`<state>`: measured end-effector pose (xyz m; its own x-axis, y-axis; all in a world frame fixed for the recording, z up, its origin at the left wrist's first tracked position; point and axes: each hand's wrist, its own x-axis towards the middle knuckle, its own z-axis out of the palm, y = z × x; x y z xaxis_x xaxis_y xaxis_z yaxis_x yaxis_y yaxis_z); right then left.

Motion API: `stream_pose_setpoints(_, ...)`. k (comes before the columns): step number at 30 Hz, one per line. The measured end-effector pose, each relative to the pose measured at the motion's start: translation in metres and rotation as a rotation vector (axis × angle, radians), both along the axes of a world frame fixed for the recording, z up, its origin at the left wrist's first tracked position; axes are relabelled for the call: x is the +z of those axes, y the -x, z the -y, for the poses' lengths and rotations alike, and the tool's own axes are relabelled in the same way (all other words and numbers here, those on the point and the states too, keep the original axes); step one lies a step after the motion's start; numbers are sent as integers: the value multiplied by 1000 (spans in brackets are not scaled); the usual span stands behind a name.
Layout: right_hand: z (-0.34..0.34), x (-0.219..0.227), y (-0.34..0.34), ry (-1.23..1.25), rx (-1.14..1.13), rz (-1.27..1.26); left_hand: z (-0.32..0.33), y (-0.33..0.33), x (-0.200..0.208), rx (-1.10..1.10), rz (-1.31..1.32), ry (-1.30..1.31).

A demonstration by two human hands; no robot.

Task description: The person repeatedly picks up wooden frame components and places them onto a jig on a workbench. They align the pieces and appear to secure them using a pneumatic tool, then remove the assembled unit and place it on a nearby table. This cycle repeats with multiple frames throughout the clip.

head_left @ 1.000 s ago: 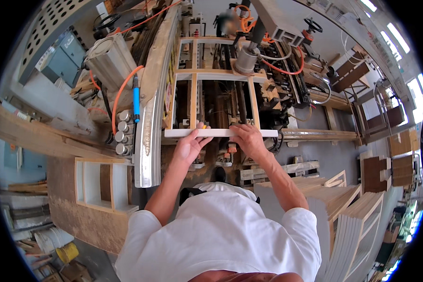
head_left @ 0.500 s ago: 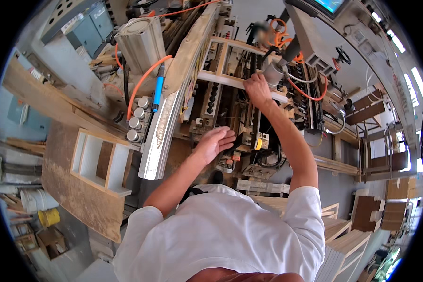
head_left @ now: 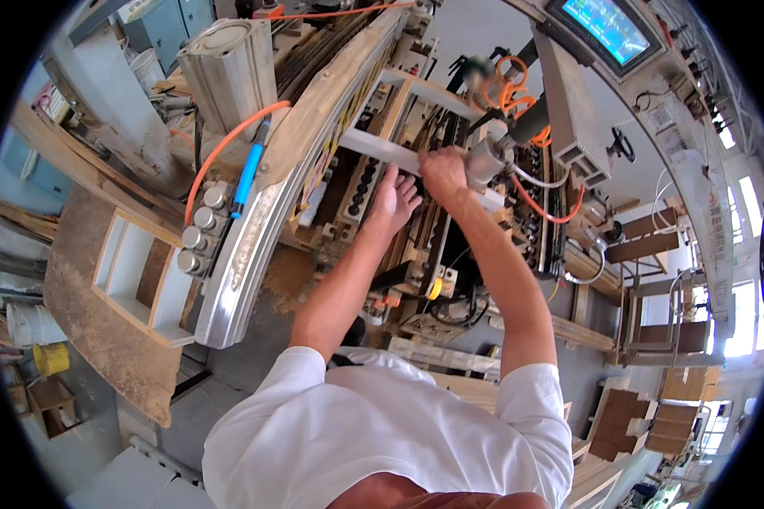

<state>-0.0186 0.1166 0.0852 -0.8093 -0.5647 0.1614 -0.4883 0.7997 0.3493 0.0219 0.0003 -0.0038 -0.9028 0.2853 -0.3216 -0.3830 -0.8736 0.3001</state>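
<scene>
A wooden frame [head_left: 373, 146] with a white near rail lies across the machine in front of me. My right hand [head_left: 444, 172] is closed over that rail, right beside a grey cylinder [head_left: 485, 163]. My left hand [head_left: 390, 202] is just on the near side of the same rail, its thumb up at the wood and its fingers apart and loosely bent. Whether the thumb touches the rail I cannot tell. Beneath both hands run the machine's rails and a row of black round parts [head_left: 363, 188].
A metal beam [head_left: 244, 280] with a blue marker-like tube [head_left: 248, 174] and an orange hose runs along the left. Another white-sided frame [head_left: 136, 271] lies on a brown board [head_left: 76, 280]. A screen [head_left: 607, 30] hangs at the upper right. Cardboard boxes [head_left: 675, 424] stand at right.
My left hand has moved forward, up to the near rail beside the right hand. The right hand stays on the rail. The view has shifted, with the screen now more fully in sight.
</scene>
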Motion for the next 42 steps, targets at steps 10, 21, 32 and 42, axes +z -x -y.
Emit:
stream_pose_setpoints(10, -5, -6, 2, 29, 30, -19, -4, -20, 4, 238, 51, -166)
stream_pose_setpoints(21, -6, -10, 3, 9, 64, -14, 35, -234, 3, 6, 55, -210)
stream_pose_setpoints(32, 9, -11, -5, -90, -112, -12, 143, -398, -14, -177, 143, -43)
stream_pose_setpoints(42, 18, -8, -21, -106, -241, -63, 190, -450, -8, -52, 267, 56)
